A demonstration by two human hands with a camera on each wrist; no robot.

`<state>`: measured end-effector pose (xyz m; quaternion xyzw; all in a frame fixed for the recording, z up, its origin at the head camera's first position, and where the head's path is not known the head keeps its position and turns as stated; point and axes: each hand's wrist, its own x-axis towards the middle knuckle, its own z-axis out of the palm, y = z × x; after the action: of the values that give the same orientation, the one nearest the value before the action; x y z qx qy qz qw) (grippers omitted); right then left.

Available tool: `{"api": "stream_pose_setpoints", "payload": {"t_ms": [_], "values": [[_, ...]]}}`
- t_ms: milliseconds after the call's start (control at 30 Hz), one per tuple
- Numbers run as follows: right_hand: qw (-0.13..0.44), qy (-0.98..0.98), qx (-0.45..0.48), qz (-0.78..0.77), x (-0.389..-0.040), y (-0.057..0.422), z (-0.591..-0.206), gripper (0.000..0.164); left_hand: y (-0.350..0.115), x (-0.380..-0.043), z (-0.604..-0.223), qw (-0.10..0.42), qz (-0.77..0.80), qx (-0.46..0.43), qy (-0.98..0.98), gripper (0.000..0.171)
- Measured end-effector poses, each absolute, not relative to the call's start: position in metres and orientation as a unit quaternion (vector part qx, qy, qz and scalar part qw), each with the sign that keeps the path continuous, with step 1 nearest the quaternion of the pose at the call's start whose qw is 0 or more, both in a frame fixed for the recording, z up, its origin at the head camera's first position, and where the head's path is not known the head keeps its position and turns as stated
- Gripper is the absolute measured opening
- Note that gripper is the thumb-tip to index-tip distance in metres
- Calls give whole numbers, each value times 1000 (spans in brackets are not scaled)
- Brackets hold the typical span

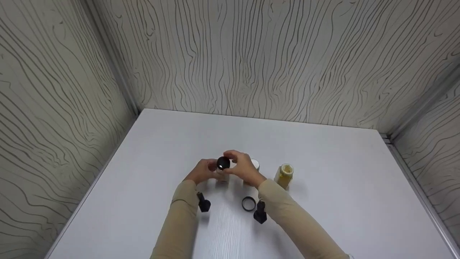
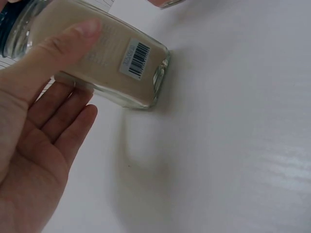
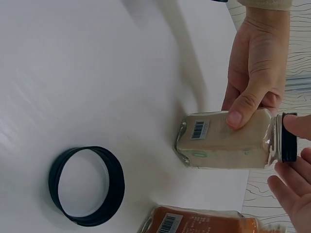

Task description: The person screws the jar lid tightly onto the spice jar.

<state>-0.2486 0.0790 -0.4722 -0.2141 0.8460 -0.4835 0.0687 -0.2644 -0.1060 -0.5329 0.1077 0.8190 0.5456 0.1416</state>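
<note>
Upright on the white table stands a square glass jar (image 3: 223, 143) of beige powder, with a barcode label on its side. My left hand (image 1: 203, 172) grips its body, thumb across one face, as the left wrist view shows. On the jar's neck sits a black lid (image 1: 223, 162). My right hand (image 1: 244, 168) pinches that lid by its edge between thumb and fingers. Close beside, partly hidden behind the right hand, is a jar of orange-brown powder (image 3: 194, 222) with a white top.
A black ring (image 3: 117, 179) lies flat on the table (image 1: 323, 151), nearer to me than the jars. Right of my right hand stands a jar of yellow powder (image 1: 284, 178) without a lid. Wood-grain patterned walls (image 1: 230, 57) enclose the table's back and sides.
</note>
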Motion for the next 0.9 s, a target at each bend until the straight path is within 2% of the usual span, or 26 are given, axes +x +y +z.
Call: {"api": "stream_pose_setpoints", "payload": {"t_ms": [167,600,900], "values": [[73,848,-240,-467,-250,80,-470,48,-107,-263,-532,148,553,105,813,47],[64,859,-224,-455,-253,78,-468,40,-104,-263,-534,142,544,104,820,48],[56,861,-221,-454,-254,78,-471,49,-105,-264,-533,143,539,99,824,50]]}}
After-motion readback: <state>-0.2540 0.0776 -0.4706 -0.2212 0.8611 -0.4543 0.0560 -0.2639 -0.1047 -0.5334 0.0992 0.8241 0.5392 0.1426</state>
